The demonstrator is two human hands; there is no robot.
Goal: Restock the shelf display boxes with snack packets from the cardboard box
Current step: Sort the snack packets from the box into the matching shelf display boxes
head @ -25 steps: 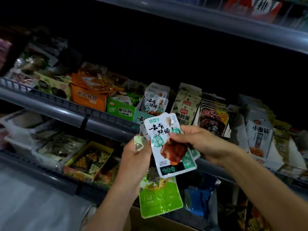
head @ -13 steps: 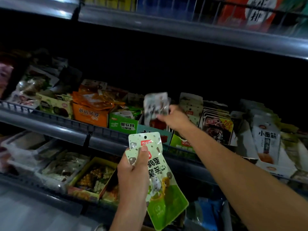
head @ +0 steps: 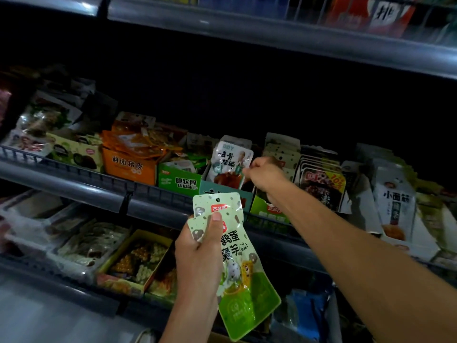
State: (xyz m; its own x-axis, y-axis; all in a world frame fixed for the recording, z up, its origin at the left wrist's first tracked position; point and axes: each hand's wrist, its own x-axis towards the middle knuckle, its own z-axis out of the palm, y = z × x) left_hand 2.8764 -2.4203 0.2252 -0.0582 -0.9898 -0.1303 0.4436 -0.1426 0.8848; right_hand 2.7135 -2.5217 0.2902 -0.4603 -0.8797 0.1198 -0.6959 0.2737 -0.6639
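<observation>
My left hand (head: pixel 197 253) grips two pale green snack packets (head: pixel 237 268) by their top left, thumb pressed on the front one, below the middle shelf. My right hand (head: pixel 267 177) reaches to the teal display box (head: pixel 222 191) on that shelf. Its curled fingers pinch the right edge of a white packet (head: pixel 230 164) with a brown meat picture, which stands upright at the front of the box. A sliver of the cardboard box (head: pixel 220 339) shows at the bottom edge.
Left of the teal box stand a green display box (head: pixel 178 181) and an orange one (head: pixel 128 167) heaped with packets. To the right are dark packets (head: pixel 321 186) and white packets (head: pixel 395 204). A grey shelf rail (head: pixel 61 179) runs in front. More boxes (head: pixel 133 258) fill the lower shelf.
My right hand carried the white packet from in front of me up to the teal box, where it now stands upright. My left hand keeps the green packets, raised slightly.
</observation>
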